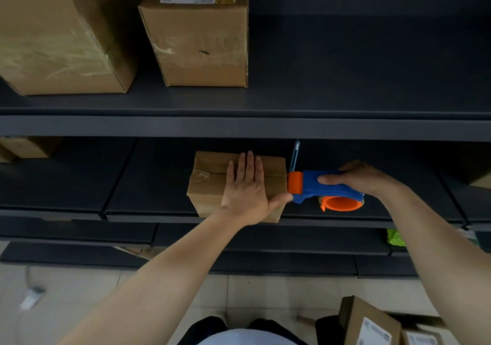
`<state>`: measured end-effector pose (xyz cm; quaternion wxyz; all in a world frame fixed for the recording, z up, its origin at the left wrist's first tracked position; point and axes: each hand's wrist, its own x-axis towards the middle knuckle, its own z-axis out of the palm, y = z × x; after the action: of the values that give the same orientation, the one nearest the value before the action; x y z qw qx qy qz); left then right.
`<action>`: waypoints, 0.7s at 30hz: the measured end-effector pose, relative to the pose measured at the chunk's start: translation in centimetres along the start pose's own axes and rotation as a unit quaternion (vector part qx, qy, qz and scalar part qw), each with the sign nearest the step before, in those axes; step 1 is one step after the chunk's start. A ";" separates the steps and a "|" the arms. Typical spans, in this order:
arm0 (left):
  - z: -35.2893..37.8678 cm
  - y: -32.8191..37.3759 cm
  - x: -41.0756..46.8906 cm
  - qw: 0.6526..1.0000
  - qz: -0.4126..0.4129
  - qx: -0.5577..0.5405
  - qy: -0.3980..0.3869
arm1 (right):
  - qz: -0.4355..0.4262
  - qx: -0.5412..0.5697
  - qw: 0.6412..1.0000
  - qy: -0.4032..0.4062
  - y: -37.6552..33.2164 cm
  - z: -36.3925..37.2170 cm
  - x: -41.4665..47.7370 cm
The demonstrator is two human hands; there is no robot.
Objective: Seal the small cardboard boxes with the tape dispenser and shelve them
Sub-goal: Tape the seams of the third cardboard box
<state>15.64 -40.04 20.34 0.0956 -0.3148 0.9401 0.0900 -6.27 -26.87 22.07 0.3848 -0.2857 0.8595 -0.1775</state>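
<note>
On the middle dark metal shelf (pixel 79 185), your small brown cardboard box (pixel 212 182) sits near the front lip, and you're right in the taping step: your left hand (pixel 247 188) lies flat on its top, fingers (pixel 248 166) spread and straight, pinning the flaps, thumb hooked over the right edge. Your right hand (pixel 364 178) is wrapped around the blue plastic tape dispenser with the orange roller and orange core (pixel 326 189), its roller end touching the box's right edge at the centre seam. A glossy strip of clear tape already shows along that seam. Next, I'd judge, comes a firm tear at the edge, a smoothing press, then shelving. The cardboard looks matte, slightly creased; the dispenser hard and smooth. Two bigger brown cartons (pixel 202 39) stand on the shelf above.
</note>
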 end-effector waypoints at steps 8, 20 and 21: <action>-2.0 0.2 1.9 0.995 0.028 -0.008 -0.091 | -0.014 0.018 1.000 0.002 -0.2 0.6 -0.5; -5.1 -2.5 -0.5 0.970 0.068 -0.223 -0.066 | -0.039 0.097 0.994 0.039 -1.3 0.1 -4.9; -5.8 -3.3 -0.8 0.958 0.069 -0.269 -0.071 | -0.053 0.111 0.991 0.058 -1.8 -0.2 -5.9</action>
<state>17.54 -43.48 25.74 0.0678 -0.2556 0.8915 0.3679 -2.59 -24.59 26.44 0.3534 -0.2753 0.8391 -0.3086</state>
